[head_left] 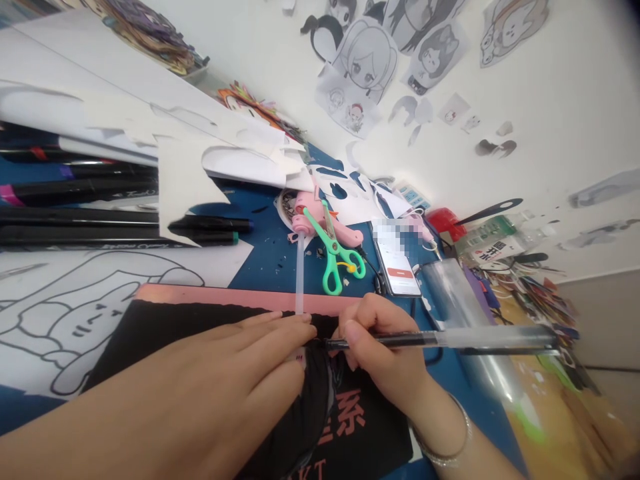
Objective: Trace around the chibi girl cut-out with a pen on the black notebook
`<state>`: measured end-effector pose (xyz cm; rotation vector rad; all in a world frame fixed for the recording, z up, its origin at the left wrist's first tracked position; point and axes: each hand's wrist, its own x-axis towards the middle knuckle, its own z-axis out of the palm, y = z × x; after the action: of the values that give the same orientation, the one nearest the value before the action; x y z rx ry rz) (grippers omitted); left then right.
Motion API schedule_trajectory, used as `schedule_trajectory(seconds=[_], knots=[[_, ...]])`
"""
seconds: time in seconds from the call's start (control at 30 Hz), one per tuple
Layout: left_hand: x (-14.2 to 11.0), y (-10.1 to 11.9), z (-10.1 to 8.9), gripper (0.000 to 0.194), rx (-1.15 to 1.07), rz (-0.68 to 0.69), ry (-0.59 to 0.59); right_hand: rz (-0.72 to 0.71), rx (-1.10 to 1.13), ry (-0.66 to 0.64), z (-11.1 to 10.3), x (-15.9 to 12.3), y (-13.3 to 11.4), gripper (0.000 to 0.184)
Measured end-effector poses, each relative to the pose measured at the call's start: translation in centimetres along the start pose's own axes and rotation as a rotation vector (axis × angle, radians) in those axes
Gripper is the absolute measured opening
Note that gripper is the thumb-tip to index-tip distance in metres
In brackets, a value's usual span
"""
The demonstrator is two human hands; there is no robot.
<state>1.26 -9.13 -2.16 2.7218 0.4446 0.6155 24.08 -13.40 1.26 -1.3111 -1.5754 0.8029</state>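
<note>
My right hand (383, 340) grips a pen (430, 339) with a black front and a clear barrel. Its tip end points left, close to the fingertips of my left hand (240, 373). That hand lies flat with fingers extended, pressing on a shiny black cut-out piece (313, 407) with a small pale patch. Much of the piece is hidden under my left hand. Beneath both hands is a black board or book (380, 427) with pink lettering and a pink strip along its far edge. A translucent stick (300, 273) ends near my left fingertips.
Green scissors (333, 250) lie across a pink tool (345, 230) like a glue gun. A lit phone (395, 257) is to their right. Several markers (120, 227) and a line drawing (90, 320) are at left. A clear roll (465, 300) lies right; cut paper (340, 190) stretches behind.
</note>
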Motion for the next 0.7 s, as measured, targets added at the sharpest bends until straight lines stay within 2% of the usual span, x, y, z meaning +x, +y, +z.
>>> schedule_trajectory(seconds=[0.27, 0.6, 0.7], knots=[[-0.27, 0.07, -0.03, 0.045, 0.01, -0.007, 0.006, -0.015, -0.029, -0.011, -0.14, -0.03, 0.08, 0.034], [-0.03, 0.2, -0.54, 0.038, -0.006, 0.001, 0.007, -0.005, -0.063, -0.013, -0.3, -0.29, 0.17, 0.036], [0.11, 0.32, -0.61, 0.04, 0.004, 0.013, 0.004, -0.049, -0.022, -0.03, -0.36, -0.53, 0.34, 0.036]])
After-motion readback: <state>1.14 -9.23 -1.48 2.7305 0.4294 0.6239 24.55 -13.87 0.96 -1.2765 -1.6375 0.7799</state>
